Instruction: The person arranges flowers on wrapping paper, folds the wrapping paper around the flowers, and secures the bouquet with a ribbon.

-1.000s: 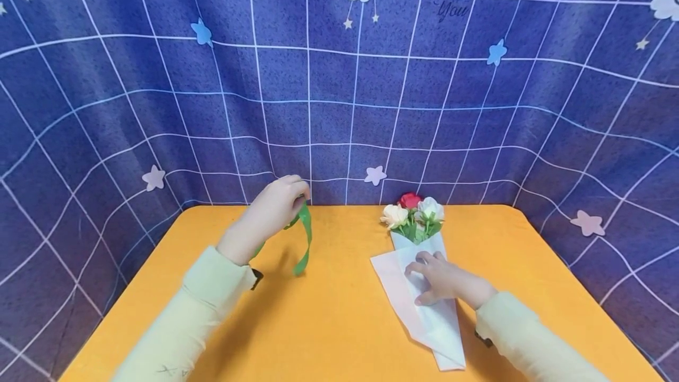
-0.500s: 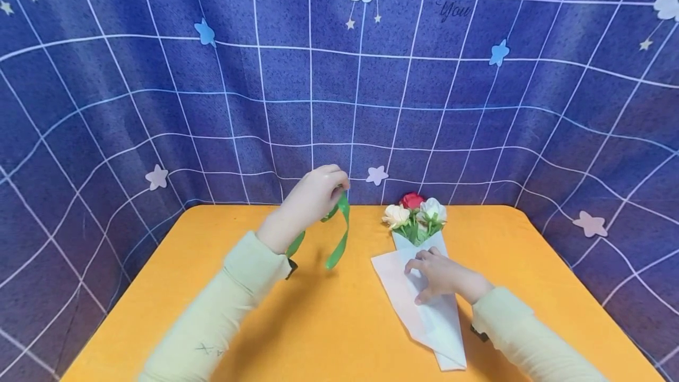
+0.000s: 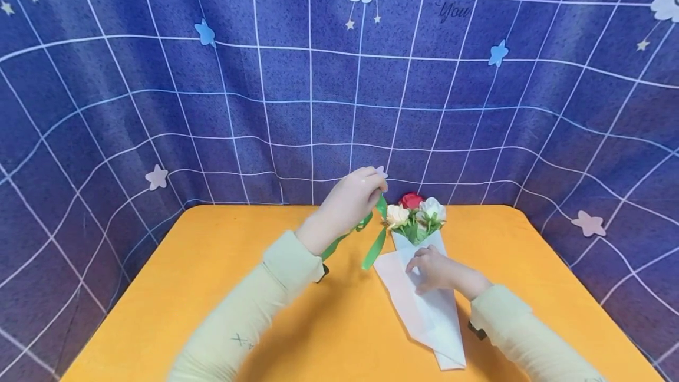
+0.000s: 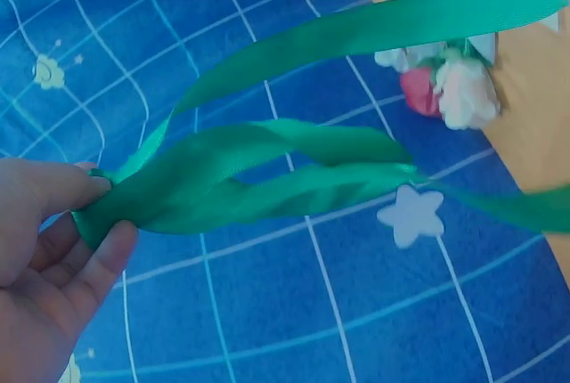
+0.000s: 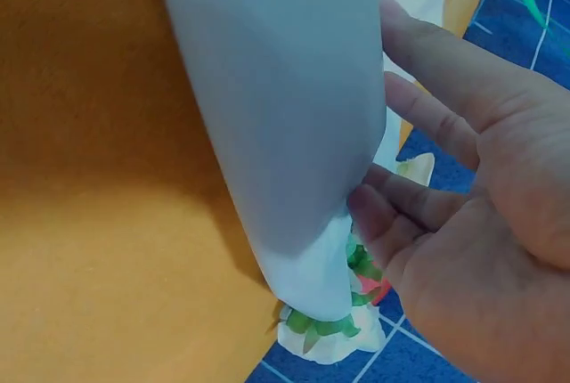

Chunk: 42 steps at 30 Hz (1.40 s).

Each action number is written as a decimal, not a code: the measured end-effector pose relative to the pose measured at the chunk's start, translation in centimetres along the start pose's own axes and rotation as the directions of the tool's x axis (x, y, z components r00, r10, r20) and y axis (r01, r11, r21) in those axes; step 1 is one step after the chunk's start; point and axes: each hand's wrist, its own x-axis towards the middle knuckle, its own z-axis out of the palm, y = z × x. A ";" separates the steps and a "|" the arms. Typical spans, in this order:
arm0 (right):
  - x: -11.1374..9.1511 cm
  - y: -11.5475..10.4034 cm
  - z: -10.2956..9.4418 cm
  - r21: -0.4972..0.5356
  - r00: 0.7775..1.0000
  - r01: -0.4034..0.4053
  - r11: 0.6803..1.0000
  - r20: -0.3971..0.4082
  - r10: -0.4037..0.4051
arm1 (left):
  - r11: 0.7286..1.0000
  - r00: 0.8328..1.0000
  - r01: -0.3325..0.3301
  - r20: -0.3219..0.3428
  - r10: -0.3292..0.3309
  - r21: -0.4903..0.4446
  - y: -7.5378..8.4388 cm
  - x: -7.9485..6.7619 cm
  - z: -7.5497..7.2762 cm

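My left hand (image 3: pixel 354 199) is raised over the back middle of the table, pinching a looped green ribbon (image 4: pixel 267 147) between thumb and fingers; its loose ends hang down. To the right lies a bouquet in pale wrapping paper (image 3: pixel 437 329), its left flap spread out sideways. A red rose (image 3: pixel 410 200), a white rose (image 3: pixel 431 210) and a cream rose (image 3: pixel 397 216) stick out of the far end with green leaves. My right hand (image 3: pixel 435 270) rests on the paper below the blooms, fingers loosely bent and spread, with its fingertips (image 5: pixel 370 205) at the fold's edge.
The orange table (image 3: pixel 212 287) has its far edge against a blue gridded curtain (image 3: pixel 276 105) with stars and clouds, which also encloses both sides. A dark wrist device (image 3: pixel 477 331) shows under the right cuff.
My left hand has carried the ribbon rightward from the left-middle of the table to just beside the roses. The right hand stays on the paper, its fingers drawn slightly closer together.
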 end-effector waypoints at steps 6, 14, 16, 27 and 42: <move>0.6 0.3 -0.4 0.044 0.994 0.108 0.993 -0.035 -0.107 | 0.999 0.999 -0.043 0.005 0.043 -0.011 0.7 0.5 1.7; 2.3 0.3 -0.4 0.266 0.994 -0.088 0.960 -0.044 0.103 | 0.998 0.999 -0.025 0.019 0.026 -0.051 1.4 0.7 3.2; 2.6 0.6 0.1 0.359 0.977 -0.180 0.916 -0.042 0.209 | 0.998 0.999 -0.013 0.031 0.014 -0.061 1.5 0.5 3.5; 1.0 1.0 0.6 0.878 0.965 -0.129 0.461 0.004 0.263 | 0.984 0.994 0.109 0.019 -0.107 -0.138 1.2 -0.4 5.6; -0.2 1.0 0.4 0.922 0.990 -0.071 0.380 0.020 0.138 | 0.877 0.937 0.335 0.220 -0.271 -0.344 -0.8 -3.7 9.1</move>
